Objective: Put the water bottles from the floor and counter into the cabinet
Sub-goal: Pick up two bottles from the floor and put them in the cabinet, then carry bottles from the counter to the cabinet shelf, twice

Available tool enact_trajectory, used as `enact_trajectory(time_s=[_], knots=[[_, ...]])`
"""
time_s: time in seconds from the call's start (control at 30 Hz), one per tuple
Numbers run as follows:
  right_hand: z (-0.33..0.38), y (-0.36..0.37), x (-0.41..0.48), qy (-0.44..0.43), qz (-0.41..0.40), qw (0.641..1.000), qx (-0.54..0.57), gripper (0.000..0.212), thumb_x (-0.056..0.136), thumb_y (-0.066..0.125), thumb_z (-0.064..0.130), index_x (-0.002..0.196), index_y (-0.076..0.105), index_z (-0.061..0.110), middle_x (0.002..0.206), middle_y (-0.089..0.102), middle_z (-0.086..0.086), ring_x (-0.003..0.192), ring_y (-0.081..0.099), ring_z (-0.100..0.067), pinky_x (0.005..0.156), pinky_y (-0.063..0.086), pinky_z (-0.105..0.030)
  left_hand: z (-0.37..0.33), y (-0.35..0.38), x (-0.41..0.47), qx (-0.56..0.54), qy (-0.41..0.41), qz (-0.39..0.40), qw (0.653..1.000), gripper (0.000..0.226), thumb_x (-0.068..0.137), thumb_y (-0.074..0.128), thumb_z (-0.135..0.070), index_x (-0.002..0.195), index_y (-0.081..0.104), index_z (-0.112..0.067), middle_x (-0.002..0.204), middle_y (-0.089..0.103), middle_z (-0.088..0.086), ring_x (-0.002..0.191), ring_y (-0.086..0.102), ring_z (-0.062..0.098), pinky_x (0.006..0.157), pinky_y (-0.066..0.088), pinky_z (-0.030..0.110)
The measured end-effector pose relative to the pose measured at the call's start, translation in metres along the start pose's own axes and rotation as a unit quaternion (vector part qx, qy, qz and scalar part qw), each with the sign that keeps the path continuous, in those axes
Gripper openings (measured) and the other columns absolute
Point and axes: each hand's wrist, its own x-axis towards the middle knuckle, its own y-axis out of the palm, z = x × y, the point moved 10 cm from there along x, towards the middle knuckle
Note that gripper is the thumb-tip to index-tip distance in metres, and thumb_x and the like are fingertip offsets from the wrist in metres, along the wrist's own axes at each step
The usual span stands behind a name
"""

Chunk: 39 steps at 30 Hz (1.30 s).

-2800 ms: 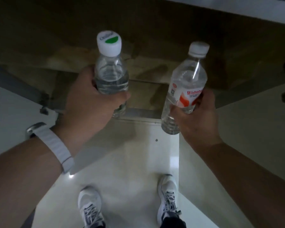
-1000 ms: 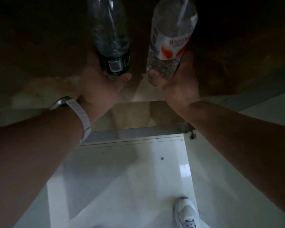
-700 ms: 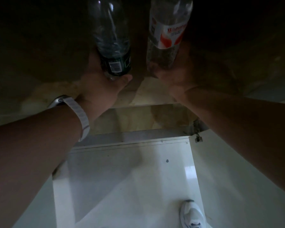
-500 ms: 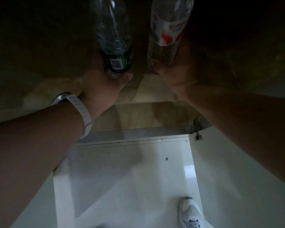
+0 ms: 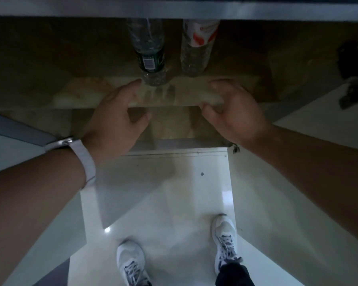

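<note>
Two clear water bottles stand side by side on the cabinet shelf (image 5: 91, 93), their tops hidden by the counter edge. The dark-label bottle (image 5: 149, 52) is on the left, the red-and-white-label bottle (image 5: 197, 44) on the right. My left hand (image 5: 116, 120) hovers just in front of and below the dark-label bottle, fingers apart, holding nothing. Apart from the red-label bottle, my right hand (image 5: 234, 112) is also empty with curled, spread fingers, near the shelf's front edge.
The grey counter edge (image 5: 174, 7) runs across the top. White cabinet doors stand swung out at the left (image 5: 15, 151) and right (image 5: 318, 124). A dark object (image 5: 353, 65) sits at the far right. My two shoes (image 5: 132, 263) stand on the glossy white floor.
Both hands have let go of the bottles and drawn back toward me. The bottles now stand on the shelf, and the view has pulled away from the cabinet.
</note>
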Motion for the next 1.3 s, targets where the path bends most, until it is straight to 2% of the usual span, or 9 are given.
enact_trajectory(time_s=[0.17, 0.3, 0.4, 0.5, 0.7, 0.83, 0.97, 1.17, 1.3], knots=[[0.033, -0.038, -0.039, -0.017, 0.006, 1.0, -0.022, 0.044, 0.093, 0.056, 0.039, 0.13, 0.055, 0.015, 0.128, 0.058, -0.007, 0.112, 0.054, -0.028, 0.088, 0.049, -0.04, -0.045, -0.027, -0.039, 0.117, 0.059, 0.029, 0.991, 0.059, 0.094, 0.063, -0.037, 0.148, 0.043, -0.022, 0.151, 0.045, 0.007, 0.139, 0.039, 0.029, 0.109, 0.041, 0.049], [0.065, -0.065, -0.073, -0.036, 0.029, 0.997, -0.058, 0.046, 0.094, 0.055, 0.039, 0.132, 0.055, 0.015, 0.132, 0.056, -0.006, 0.116, 0.052, -0.03, 0.09, 0.049, -0.043, -0.077, -0.047, -0.068, 0.195, 0.115, 0.048, 0.973, 0.055, 0.095, 0.057, -0.04, 0.144, 0.047, -0.018, 0.152, 0.044, 0.007, 0.139, 0.038, 0.033, 0.108, 0.039, 0.051], [0.087, -0.085, -0.097, -0.036, 0.048, 0.992, -0.114, 0.048, 0.096, 0.05, 0.044, 0.137, 0.05, 0.019, 0.138, 0.052, -0.002, 0.122, 0.048, -0.026, 0.093, 0.045, -0.04, -0.103, -0.068, -0.091, 0.213, 0.157, 0.047, 0.963, 0.055, 0.095, 0.055, -0.041, 0.143, 0.049, -0.016, 0.15, 0.046, 0.01, 0.138, 0.04, 0.035, 0.107, 0.039, 0.054], [0.108, -0.107, -0.117, -0.014, 0.063, 0.989, -0.136, 0.052, 0.096, 0.044, 0.05, 0.141, 0.045, 0.024, 0.143, 0.046, 0.003, 0.128, 0.043, -0.022, 0.099, 0.04, -0.037, -0.124, -0.093, -0.114, 0.221, 0.183, 0.041, 0.957, 0.053, 0.096, 0.05, -0.043, 0.141, 0.051, -0.017, 0.15, 0.047, 0.01, 0.14, 0.04, 0.034, 0.107, 0.038, 0.054], [0.161, -0.164, -0.158, 0.021, 0.064, 0.985, -0.16, 0.055, 0.095, 0.043, 0.052, 0.141, 0.044, 0.023, 0.144, 0.045, 0.003, 0.13, 0.041, -0.022, 0.103, 0.036, -0.037, -0.165, -0.158, -0.153, 0.213, 0.242, 0.052, 0.945, 0.053, 0.095, 0.045, -0.045, 0.139, 0.055, -0.017, 0.149, 0.049, 0.008, 0.14, 0.04, 0.031, 0.105, 0.039, 0.051], [0.196, -0.211, -0.188, 0.052, 0.061, 0.981, -0.178, 0.054, 0.097, 0.04, 0.051, 0.144, 0.042, 0.024, 0.149, 0.041, 0.003, 0.134, 0.038, -0.022, 0.107, 0.033, -0.038, -0.197, -0.204, -0.174, 0.174, 0.286, 0.044, 0.941, 0.05, 0.096, 0.044, -0.044, 0.132, 0.061, -0.013, 0.145, 0.053, 0.01, 0.135, 0.044, 0.032, 0.101, 0.041, 0.052], [0.22, -0.263, -0.221, 0.089, 0.048, 0.975, -0.196, 0.054, 0.097, 0.037, 0.05, 0.144, 0.041, 0.024, 0.149, 0.041, 0.004, 0.135, 0.038, -0.02, 0.109, 0.031, -0.037, -0.232, -0.233, -0.191, 0.173, 0.315, 0.052, 0.932, 0.051, 0.096, 0.045, -0.046, 0.133, 0.06, -0.015, 0.146, 0.052, 0.008, 0.136, 0.043, 0.029, 0.102, 0.039, 0.048], [0.231, -0.334, -0.262, 0.13, 0.013, 0.968, -0.214, 0.052, 0.097, 0.042, 0.048, 0.141, 0.045, 0.022, 0.14, 0.051, 0.001, 0.129, 0.045, -0.024, 0.106, 0.036, -0.04, -0.296, -0.251, -0.192, 0.187, 0.361, 0.065, 0.911, 0.052, 0.095, 0.041, -0.044, 0.138, 0.057, -0.019, 0.147, 0.051, 0.006, 0.139, 0.041, 0.027, 0.112, 0.033, 0.048], [0.214, -0.366, -0.285, 0.161, 0.006, 0.961, -0.227, 0.051, 0.096, 0.043, 0.048, 0.142, 0.042, 0.025, 0.142, 0.047, 0.004, 0.131, 0.043, -0.023, 0.109, 0.033, -0.04, -0.341, -0.25, -0.195, 0.171, 0.386, 0.065, 0.904, 0.049, 0.096, 0.046, -0.041, 0.138, 0.057, -0.02, 0.147, 0.051, 0.005, 0.139, 0.041, 0.026, 0.112, 0.032, 0.047]])
